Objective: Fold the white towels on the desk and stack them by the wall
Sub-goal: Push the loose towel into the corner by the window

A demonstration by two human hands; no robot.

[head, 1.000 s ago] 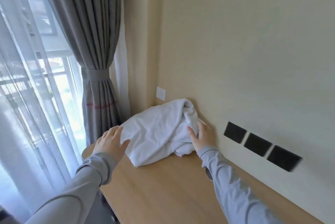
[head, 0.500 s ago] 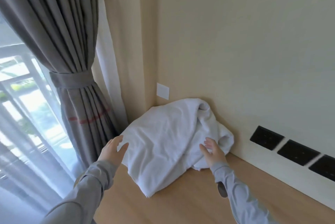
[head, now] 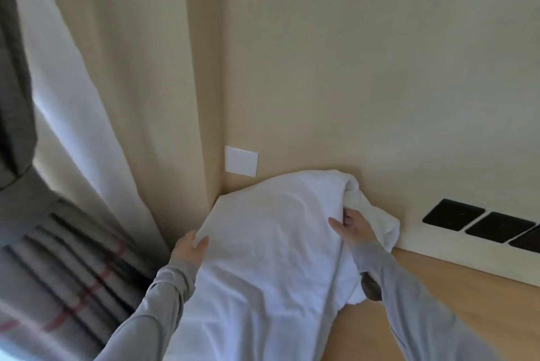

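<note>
From the head camera, the white towel lies on the counter between both hands, by the wall. The left hand pinches its edge. The right hand grips the bunched part. Before, they only touched it. Now it can be pulled flat for folding.

A blurred grey curtain with red stripes and a white drape hang left of the left hand, a white wall plate sits above it, and black sockets lie right of the right hand.
</note>
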